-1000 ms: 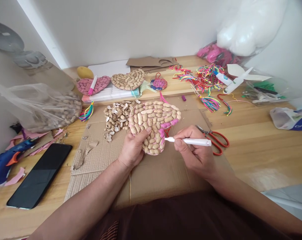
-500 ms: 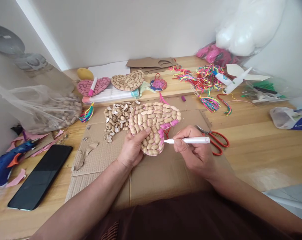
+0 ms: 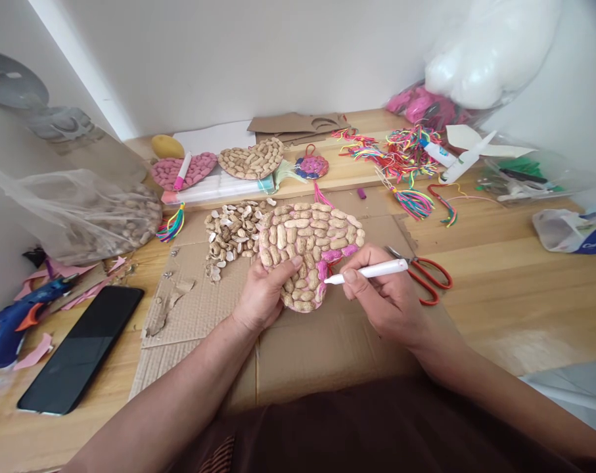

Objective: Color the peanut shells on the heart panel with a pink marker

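My left hand point(image 3: 265, 289) grips a heart-shaped plaque covered in peanut shells point(image 3: 305, 230), its thumb lying across the front. Several shells along the plaque's right-hand notch are coloured magenta; the others are plain tan. In my right hand point(image 3: 384, 289) is a white marker point(image 3: 371, 270), held like a pen. The marker's tip meets or nearly meets the magenta shells at the plaque's right edge. Behind my right hand lie red-handled scissors point(image 3: 428, 279). A heap of loose peanut shells point(image 3: 233, 230) sits on the cardboard point(image 3: 298, 368), left of the plaque.
Along the back are a pink shell heart point(image 3: 199, 169) bearing a marker, a plain shell heart point(image 3: 251, 159), colourful tassels point(image 3: 413, 200) and glue bottles point(image 3: 468, 159). At left lie a black phone point(image 3: 83, 348), a blue glue gun point(image 3: 16, 322) and a bag of peanuts point(image 3: 125, 220).
The plaque has tilted slightly and shifted a little to the right in my left hand. The marker has tipped, its back end now higher and a little further left.
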Tool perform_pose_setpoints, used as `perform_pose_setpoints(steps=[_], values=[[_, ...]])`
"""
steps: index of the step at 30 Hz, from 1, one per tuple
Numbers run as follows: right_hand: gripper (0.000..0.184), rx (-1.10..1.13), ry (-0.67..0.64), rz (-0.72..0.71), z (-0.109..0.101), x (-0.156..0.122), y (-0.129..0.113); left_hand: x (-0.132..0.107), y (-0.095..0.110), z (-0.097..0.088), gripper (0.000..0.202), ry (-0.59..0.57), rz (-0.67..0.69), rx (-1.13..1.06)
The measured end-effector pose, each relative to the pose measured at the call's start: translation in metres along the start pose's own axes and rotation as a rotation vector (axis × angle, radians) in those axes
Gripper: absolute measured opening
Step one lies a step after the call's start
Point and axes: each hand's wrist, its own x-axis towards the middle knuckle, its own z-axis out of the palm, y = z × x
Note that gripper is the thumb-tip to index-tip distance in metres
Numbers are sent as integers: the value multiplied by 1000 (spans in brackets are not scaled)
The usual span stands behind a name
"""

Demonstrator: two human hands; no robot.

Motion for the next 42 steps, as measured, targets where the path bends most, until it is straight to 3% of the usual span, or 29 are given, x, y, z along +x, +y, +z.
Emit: perform_pose_setpoints(steps=[7,14,20,26,33,39,42], values=[[17,91,9,52,1,-1,2,3,0,-2,62,-2,29,-1],[11,-98,48,-106,4,-3,-4,3,0,-1,58,16,42,-11],[3,-90,44,-173,7,-7,-1,5,-2,-4,59,45,33,-27],[5,-123,17,-208,8,-8,2,6,-1,-4,60,52,24,-21],[3,-56,23,-145,7,-7,0,5,0,-3,59,55,16,-39],[13,-198,50,-321,11,-6,6,6,1,-2,60,65,13,-18],[13,-223,92,-319,10,-6,5,5,0,-3,59,59,14,-21]])
